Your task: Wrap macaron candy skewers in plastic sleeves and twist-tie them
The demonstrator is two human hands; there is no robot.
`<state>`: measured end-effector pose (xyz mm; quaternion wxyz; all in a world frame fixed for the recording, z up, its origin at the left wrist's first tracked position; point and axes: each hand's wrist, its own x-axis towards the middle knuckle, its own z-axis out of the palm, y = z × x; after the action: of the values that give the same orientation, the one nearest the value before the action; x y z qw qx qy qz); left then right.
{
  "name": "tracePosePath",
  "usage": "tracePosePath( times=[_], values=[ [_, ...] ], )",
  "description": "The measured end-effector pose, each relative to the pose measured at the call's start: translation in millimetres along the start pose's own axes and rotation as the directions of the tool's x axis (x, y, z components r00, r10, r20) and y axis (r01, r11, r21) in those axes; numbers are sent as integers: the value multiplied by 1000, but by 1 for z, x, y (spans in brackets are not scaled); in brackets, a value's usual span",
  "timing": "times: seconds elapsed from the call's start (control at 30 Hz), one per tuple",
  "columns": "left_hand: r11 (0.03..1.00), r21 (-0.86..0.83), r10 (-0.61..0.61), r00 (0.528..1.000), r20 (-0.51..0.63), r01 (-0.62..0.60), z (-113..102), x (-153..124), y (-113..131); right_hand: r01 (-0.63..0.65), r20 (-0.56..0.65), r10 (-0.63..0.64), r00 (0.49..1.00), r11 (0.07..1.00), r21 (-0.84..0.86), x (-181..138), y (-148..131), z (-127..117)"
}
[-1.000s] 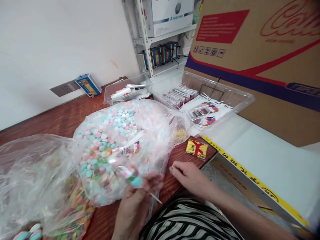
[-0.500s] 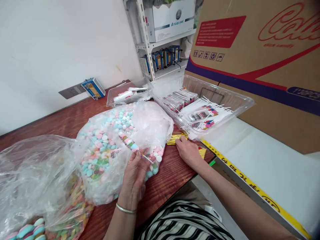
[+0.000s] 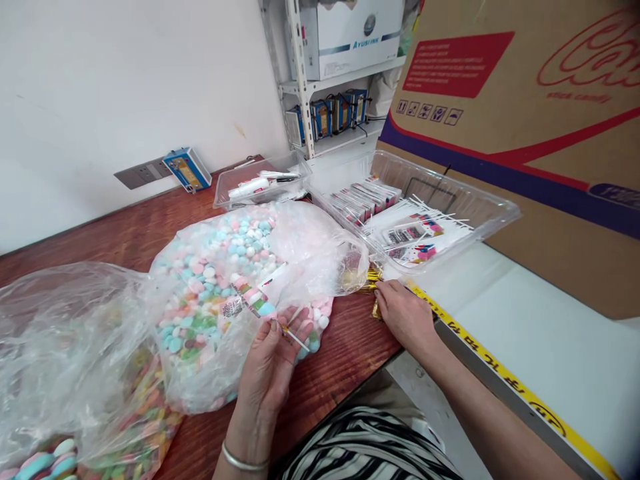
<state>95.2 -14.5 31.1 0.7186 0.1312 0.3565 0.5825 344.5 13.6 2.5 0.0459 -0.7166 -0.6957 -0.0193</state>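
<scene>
My left hand is closed in a pinch on a wrapped candy skewer, with pink, white, green and blue pieces in clear film. Its white stick points down to the right over the palm. Behind it lies a large clear bag of pastel candies. My right hand rests at the table's right edge, its fingertips pinched at a bundle of gold twist ties. The bag's loose plastic partly covers the bundle, and the exact grip is partly hidden.
A second clear bag with gummy candies lies at left. Behind are a clear tray of printed cards and white sticks, and a smaller box with markers. A big cardboard carton stands at right.
The view has shifted slightly. My right hand stays at the gold twist ties, its fingers lower on the bundle. The candy skewer has turned a little in my left hand, showing a white printed part.
</scene>
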Motion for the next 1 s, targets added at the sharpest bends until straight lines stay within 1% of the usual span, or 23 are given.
tracePosePath(
  times=[0.1, 0.13, 0.2, 0.23, 0.27, 0.3, 0.37, 0.4, 0.47, 0.53, 0.63, 0.7, 0.8, 0.93, 1.0],
  values=[
    [997, 32, -72, 992, 105, 69, 7, -6, -10, 31, 17, -31, 999, 999, 11, 7, -9, 3],
    [992, 61, -119, 980, 158, 111, 13, -6, -15, 51, 25, -52, 998, 999, 18, 10, -14, 5],
    [975, 129, -210, 942, 261, 181, 25, -1, -26, 98, 48, -100, 994, 995, 35, 14, -24, 8],
    [969, 151, -232, 929, 287, 195, 32, 5, -31, 117, 58, -119, 991, 992, 43, 14, -29, 9],
    [969, 157, -230, 928, 292, 191, 38, 14, -36, 130, 65, -133, 989, 990, 50, 13, -32, 9],
    [974, 144, -206, 942, 265, 173, 43, 24, -39, 136, 69, -140, 988, 989, 55, 10, -35, 9],
    [990, 87, -128, 979, 156, 115, 50, 48, -42, 142, 73, -147, 987, 988, 62, 3, -35, 8],
    [994, 57, -97, 990, 106, 91, 53, 59, -41, 138, 73, -143, 987, 988, 63, 0, -33, 7],
    [998, 12, -61, 997, 54, 60, 55, 75, -37, 116, 74, -120, 990, 991, 61, -3, -26, 5],
    [999, -6, -49, 998, 43, 49, 55, 82, -33, 66, 70, -69, 995, 997, 46, 0, -18, 1],
    [999, -3, -46, 998, 38, 46, 54, 81, -29, -12, 69, 12, 998, 1000, 10, 10, -10, -4],
    [998, 4, -55, 998, 43, 55, 54, 75, -28, -41, 69, 41, 997, 999, -10, 14, -10, -7],
    [994, 26, -108, 990, 91, 106, 56, 64, -31, -74, 60, 76, 995, 997, -33, 12, -12, -9],
    [969, 74, -244, 955, 167, 235, 61, 58, -51, -92, 34, 93, 995, 995, -43, -1, -8, -6],
    [962, 89, -272, 946, 175, 260, 63, 62, -65, -84, 14, 85, 996, 996, -32, -7, -3, -4]
  ],
)
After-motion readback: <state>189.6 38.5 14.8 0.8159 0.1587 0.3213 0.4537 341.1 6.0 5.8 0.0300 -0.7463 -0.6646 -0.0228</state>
